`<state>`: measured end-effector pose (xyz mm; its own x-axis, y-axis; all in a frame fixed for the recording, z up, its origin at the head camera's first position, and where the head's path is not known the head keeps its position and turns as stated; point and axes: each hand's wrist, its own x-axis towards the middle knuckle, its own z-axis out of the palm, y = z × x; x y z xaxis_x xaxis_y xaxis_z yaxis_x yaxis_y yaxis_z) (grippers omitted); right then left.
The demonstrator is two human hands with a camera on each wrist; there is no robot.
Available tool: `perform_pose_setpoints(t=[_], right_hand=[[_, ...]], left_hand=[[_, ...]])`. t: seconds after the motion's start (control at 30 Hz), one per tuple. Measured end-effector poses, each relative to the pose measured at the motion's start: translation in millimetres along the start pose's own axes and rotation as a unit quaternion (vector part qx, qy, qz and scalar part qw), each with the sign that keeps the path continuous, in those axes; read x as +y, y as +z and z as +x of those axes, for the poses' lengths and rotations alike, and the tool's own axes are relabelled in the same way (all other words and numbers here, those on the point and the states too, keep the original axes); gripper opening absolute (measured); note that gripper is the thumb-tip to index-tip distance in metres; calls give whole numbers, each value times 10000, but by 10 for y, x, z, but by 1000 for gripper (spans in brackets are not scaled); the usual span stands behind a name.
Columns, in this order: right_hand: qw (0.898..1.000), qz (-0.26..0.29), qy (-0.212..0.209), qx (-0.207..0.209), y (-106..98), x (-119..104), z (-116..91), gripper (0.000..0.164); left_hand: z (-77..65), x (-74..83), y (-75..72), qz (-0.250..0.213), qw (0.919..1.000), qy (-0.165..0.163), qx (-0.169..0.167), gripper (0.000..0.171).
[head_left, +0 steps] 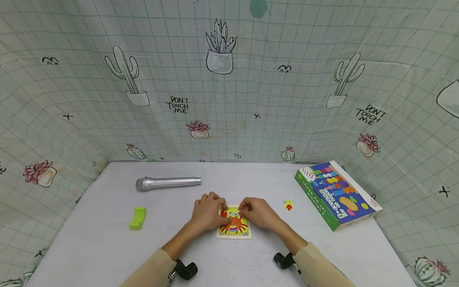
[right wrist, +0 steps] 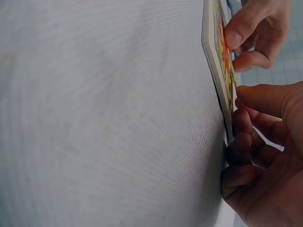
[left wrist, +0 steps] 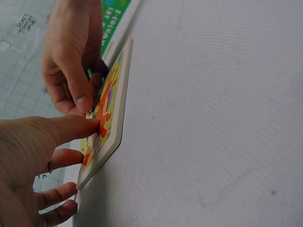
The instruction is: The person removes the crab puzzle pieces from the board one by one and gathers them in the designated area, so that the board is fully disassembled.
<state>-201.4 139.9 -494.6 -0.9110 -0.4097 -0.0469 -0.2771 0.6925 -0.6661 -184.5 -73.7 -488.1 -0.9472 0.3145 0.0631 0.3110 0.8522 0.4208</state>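
Note:
A small crab jigsaw puzzle in a pale wooden frame lies on the table between both hands. My left hand is at its left side; in the left wrist view the thumb presses on the picture, the index finger rests near its corner, and the other fingers stay fairly straight. With thumb and index finger, my right hand pinches a thin puzzle piece at the upper right part of the board, mostly hidden by the fingertips. A loose yellow and red puzzle piece lies to the right of that hand.
A silver microphone lies at the back left, with a green block nearer the front. On the right rests a blue and green toy box. A patterned curtain hangs behind the white table.

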Motion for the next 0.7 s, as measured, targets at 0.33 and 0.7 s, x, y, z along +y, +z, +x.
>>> perform_pose_setpoints(t=[0.33, 0.7], right_hand=[[9997, 207, 90, -49, -5, -4, 6, 4], [9991, 404, 62, -58, -9, -6, 20, 5]], left_hand=[[8, -12, 4, 24, 10000, 36, -12, 33], [3, -12, 11, -31, 10000, 11, -1, 31]])
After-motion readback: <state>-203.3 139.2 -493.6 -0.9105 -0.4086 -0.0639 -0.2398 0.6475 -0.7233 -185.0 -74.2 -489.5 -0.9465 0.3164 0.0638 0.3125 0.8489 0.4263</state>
